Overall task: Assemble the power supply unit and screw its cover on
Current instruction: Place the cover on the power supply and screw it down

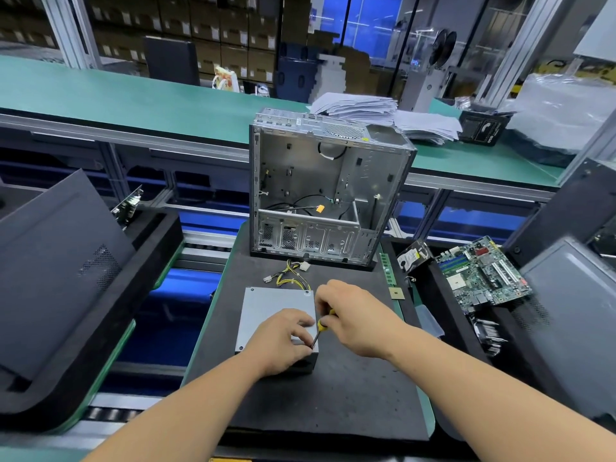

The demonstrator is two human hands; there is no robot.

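Green-edged and covered with a dark foam mat point(350, 388), the worktop sits in front of a conveyor line, with stacked cartons behind glass in the background. At the mat's far end stands an open computer case point(320, 191), bare metal inside with a few loose black cables. Nearer, in the middle of the mat, lies the power supply unit point(273, 315): a grey metal box with its flat cover uppermost, a bundle of yellow and black wires point(290, 278) with white plugs trailing from its far edge toward the case.

On the near right corner of the cover rests the left hand point(280, 341), fingers curled, fingertips pinching at the tip of the screwdriver point(319, 331). What they hold there is too small to tell. The right hand point(353, 318) has a clenched grip round the yellow handle, the black shaft slanting down to that same corner of the cover.

To the right, a green motherboard point(483, 271) lies tilted on another dark tray, with a hard drive point(413, 255) just beside it.
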